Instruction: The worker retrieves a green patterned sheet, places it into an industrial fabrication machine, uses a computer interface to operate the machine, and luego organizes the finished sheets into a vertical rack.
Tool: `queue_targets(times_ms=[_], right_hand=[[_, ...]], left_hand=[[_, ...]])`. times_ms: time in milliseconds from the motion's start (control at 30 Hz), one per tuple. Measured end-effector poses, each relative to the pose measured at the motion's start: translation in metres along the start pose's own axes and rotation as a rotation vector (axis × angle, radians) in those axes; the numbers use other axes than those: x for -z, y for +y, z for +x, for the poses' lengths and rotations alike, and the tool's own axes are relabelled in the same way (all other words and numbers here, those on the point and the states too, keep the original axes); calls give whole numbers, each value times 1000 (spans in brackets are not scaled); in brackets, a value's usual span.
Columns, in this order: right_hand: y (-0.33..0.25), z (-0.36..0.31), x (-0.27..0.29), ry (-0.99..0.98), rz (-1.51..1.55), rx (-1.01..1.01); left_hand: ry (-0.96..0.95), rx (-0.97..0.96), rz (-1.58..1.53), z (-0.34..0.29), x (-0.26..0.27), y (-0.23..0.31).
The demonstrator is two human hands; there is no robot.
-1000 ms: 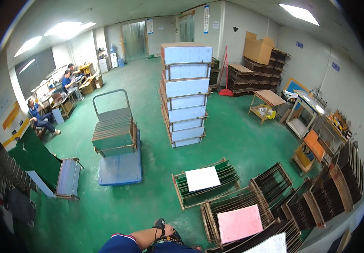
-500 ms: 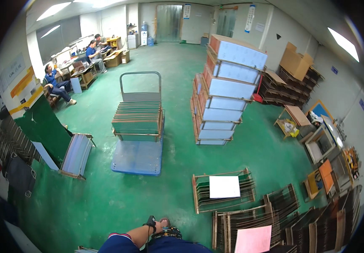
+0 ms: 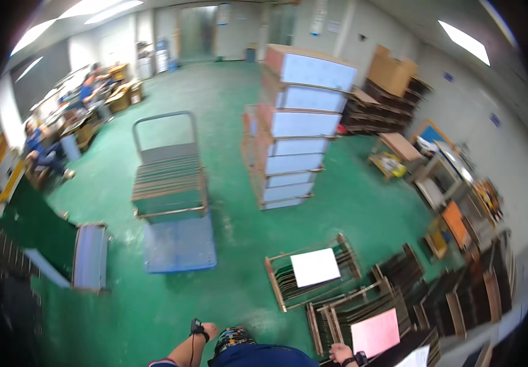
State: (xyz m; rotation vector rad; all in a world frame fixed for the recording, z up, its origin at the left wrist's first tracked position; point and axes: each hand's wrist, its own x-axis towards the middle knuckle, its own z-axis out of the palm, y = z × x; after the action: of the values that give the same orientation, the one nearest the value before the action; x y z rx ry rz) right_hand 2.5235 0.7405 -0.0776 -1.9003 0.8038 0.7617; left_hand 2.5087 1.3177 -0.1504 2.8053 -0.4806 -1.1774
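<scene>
My left hand (image 3: 206, 332) is low in the head view, fingers curled, with a black strap on its wrist and nothing in it. It hangs over bare green floor (image 3: 227, 287), next to a dark patterned thing (image 3: 233, 337) at my body. My right hand (image 3: 339, 352), with a black wristband, shows at the bottom edge. It is close to a wooden rack of dark panels (image 3: 337, 318) topped with a pink sheet (image 3: 374, 333); its fingers are too small to read. Another rack (image 3: 279, 287) bears a white sheet (image 3: 314, 267).
A blue platform cart (image 3: 178, 248) loaded with dark flat frames (image 3: 169, 183) stands ahead left. A tall stack of pale crates (image 3: 297, 131) rises ahead. More racks (image 3: 453, 293) crowd the right. A leaning panel (image 3: 89, 257) is at left. People sit at desks (image 3: 40, 150) far left.
The view has swung and closed in: the cart and the crate stack look larger and nearer. My right hand has come into view at the bottom edge.
</scene>
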Motion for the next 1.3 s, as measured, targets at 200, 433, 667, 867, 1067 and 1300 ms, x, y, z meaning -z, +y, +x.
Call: queue_targets(times_ms=[200,433,667,867,1067,1300], right_hand=[[25,-21,-7,44,101,-60],[131,-18,-41,359,-436,-78],[137,-57,-52,169,-23,-178],[126,-73,-53,169,151,-151],[127,-60,-19,283,116,-25],[106,24,84,785,-5,33]], left_hand=[[-139,238,-423,-3,18,32],[-16,318,-629,40,21,15],[-63,243,-487,64,43,6],[-55,224,-510,79,60,30],[-104,237,-585,82,56,61],[-187,313,-838,93,89,132]])
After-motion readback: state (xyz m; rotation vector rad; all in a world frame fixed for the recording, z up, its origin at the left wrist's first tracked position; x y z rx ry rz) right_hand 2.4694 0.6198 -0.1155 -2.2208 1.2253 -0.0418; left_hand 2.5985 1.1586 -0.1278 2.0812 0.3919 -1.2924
